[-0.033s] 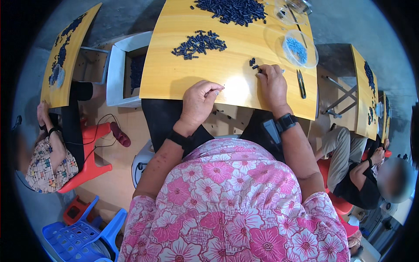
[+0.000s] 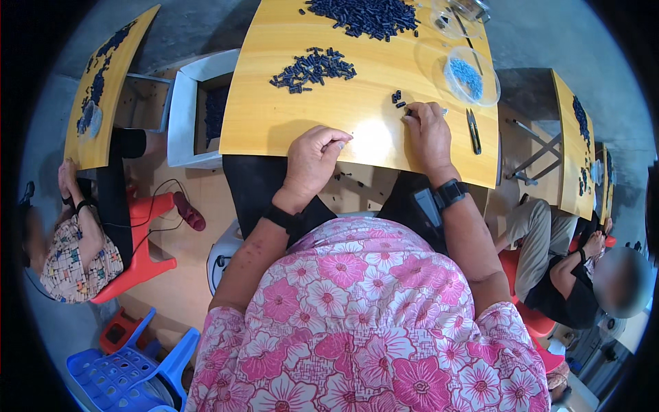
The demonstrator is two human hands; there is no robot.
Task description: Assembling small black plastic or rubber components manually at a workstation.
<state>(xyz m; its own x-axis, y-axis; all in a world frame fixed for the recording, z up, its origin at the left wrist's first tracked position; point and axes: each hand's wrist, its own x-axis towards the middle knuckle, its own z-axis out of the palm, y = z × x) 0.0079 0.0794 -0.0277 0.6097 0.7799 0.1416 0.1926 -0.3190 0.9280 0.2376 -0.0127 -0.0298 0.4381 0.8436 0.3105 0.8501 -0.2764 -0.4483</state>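
Note:
My left hand [image 2: 314,165] rests at the table's near edge, thumb and forefinger pinched together. Whatever may be between those fingertips is too small to make out. Farther right, my right hand [image 2: 430,137] bends its fingers down onto a small black cylindrical part [image 2: 410,112] on the tabletop. Just beyond those fingers lie a few more loose black parts [image 2: 397,97]. Black-handled thread snips [image 2: 473,132] lie to the right of that hand. Beyond the snips stands a clear round tub [image 2: 493,96] holding small light-blue pieces [image 2: 467,79].
On the yellow table [image 2: 254,123], a small heap of black parts [image 2: 316,69] sits ahead, with a larger pile [image 2: 371,17] behind. A white box [image 2: 182,117] with dark parts stands left of the table. Other people sit at tables on both sides. A blue plastic chair [image 2: 123,371] is at lower left.

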